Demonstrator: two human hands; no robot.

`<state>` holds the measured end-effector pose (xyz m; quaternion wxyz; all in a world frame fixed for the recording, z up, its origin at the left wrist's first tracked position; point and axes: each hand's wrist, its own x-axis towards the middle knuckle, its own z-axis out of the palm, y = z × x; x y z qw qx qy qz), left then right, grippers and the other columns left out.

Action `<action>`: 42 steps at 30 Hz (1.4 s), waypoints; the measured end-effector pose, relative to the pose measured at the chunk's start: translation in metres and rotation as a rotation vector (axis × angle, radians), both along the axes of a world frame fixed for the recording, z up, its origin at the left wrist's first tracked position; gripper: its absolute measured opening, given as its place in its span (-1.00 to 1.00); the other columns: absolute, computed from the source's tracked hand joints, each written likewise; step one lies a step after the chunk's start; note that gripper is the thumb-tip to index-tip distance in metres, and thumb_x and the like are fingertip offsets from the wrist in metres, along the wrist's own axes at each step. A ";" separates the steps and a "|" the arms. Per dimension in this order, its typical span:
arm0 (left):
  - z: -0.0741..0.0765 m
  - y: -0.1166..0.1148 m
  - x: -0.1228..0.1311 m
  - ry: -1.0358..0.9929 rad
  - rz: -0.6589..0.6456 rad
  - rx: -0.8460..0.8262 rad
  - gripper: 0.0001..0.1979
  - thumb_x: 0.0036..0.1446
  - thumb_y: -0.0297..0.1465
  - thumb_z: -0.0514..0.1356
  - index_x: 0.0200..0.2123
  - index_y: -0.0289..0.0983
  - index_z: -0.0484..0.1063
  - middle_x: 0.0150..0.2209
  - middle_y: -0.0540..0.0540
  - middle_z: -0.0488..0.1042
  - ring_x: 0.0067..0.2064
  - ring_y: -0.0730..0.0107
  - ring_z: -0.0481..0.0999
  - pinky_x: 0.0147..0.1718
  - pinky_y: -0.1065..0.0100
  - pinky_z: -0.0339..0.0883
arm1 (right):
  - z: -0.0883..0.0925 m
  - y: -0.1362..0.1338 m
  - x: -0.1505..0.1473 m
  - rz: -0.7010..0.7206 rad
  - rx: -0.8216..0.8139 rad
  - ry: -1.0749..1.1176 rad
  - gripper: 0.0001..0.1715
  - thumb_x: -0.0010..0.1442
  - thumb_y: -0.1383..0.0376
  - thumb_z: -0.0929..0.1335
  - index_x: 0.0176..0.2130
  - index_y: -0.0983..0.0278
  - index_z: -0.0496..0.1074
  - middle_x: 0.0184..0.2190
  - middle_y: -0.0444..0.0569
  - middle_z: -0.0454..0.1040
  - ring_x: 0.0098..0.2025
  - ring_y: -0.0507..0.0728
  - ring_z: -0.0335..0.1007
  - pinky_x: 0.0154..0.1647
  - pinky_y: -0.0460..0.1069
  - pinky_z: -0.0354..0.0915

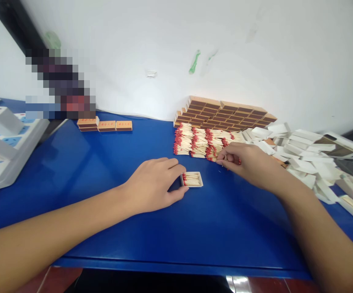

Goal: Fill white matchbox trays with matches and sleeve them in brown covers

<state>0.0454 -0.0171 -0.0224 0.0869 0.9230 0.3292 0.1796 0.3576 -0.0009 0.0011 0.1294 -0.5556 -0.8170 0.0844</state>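
We're apparently gathering matches (182, 140): our left fingers (179, 195), slightly parted, hold the tray (201, 181); our right fingers (230, 165) nearly meet, catch unclear. Lifting probably calls for gentle pinching.

Left hand (156, 185) and right hand (246, 162) are showing bare, fingers (176, 169) slim, both forearms (81, 215) going sleeveless, tapering toward narrow wrists (127, 197).

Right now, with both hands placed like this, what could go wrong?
The left hand has only one end of the small white tray, so a bump might tip out the matches inside. The right hand is at the edge of the match pile; a careless pull could scatter those rows. The heaped white trays lie at odd angles and might slide.
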 end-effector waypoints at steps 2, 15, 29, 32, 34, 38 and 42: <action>0.000 0.000 0.000 -0.005 -0.002 0.005 -0.72 0.39 -0.21 0.23 0.01 -0.25 0.57 -0.22 -0.03 0.55 -0.22 0.29 0.53 -0.28 0.24 0.29 | 0.001 0.000 -0.001 -0.003 -0.013 -0.008 -0.82 0.32 0.22 0.36 -0.33 0.18 0.52 -0.48 -0.05 0.49 -0.48 0.14 0.36 -0.44 0.02 0.19; -0.001 0.000 0.001 -0.001 0.000 0.018 -0.72 0.39 -0.20 0.23 0.01 -0.24 0.58 -0.21 -0.03 0.56 -0.23 0.29 0.53 -0.27 0.23 0.30 | 0.000 -0.002 -0.004 0.010 -0.045 -0.046 -0.79 0.34 0.16 0.35 -0.31 0.19 0.46 -0.43 -0.04 0.51 -0.44 0.14 0.38 -0.40 0.03 0.20; 0.000 0.000 0.001 0.008 0.004 0.004 -0.71 0.39 -0.20 0.23 0.01 -0.24 0.57 -0.21 -0.04 0.57 -0.21 0.28 0.54 -0.26 0.24 0.31 | 0.003 -0.006 -0.005 0.034 -0.141 -0.062 -0.70 0.40 0.07 0.33 -0.28 0.18 0.48 -0.39 -0.01 0.54 -0.41 0.15 0.41 -0.38 0.04 0.24; 0.001 0.000 0.001 0.014 0.005 0.005 -0.72 0.39 -0.20 0.22 0.01 -0.24 0.57 -0.20 -0.05 0.57 -0.21 0.28 0.54 -0.25 0.23 0.31 | 0.003 -0.007 -0.006 0.040 -0.139 -0.052 -0.71 0.41 0.08 0.32 -0.27 0.19 0.47 -0.37 -0.01 0.55 -0.41 0.15 0.41 -0.39 0.03 0.24; 0.001 0.000 0.001 0.013 0.003 0.006 -0.72 0.39 -0.21 0.22 0.01 -0.24 0.56 -0.20 -0.05 0.57 -0.21 0.28 0.54 -0.25 0.24 0.32 | 0.004 -0.007 -0.007 0.043 -0.109 -0.045 -0.71 0.42 0.10 0.31 -0.27 0.19 0.47 -0.37 0.00 0.55 -0.40 0.15 0.41 -0.38 0.04 0.24; 0.000 0.000 0.001 0.013 0.004 0.009 -0.72 0.39 -0.20 0.21 0.00 -0.24 0.56 -0.22 -0.05 0.56 -0.22 0.29 0.54 -0.26 0.24 0.31 | 0.002 -0.006 -0.005 0.052 -0.077 -0.047 -0.73 0.43 0.13 0.31 -0.29 0.19 0.46 -0.38 0.00 0.54 -0.40 0.16 0.40 -0.38 0.04 0.23; 0.000 0.001 0.001 0.009 -0.002 0.005 -0.72 0.39 -0.20 0.22 0.00 -0.24 0.57 -0.22 -0.04 0.56 -0.23 0.29 0.53 -0.27 0.24 0.29 | 0.001 -0.006 -0.005 0.049 -0.074 -0.048 -0.75 0.42 0.13 0.33 -0.28 0.18 0.45 -0.38 -0.02 0.52 -0.40 0.15 0.39 -0.37 0.04 0.22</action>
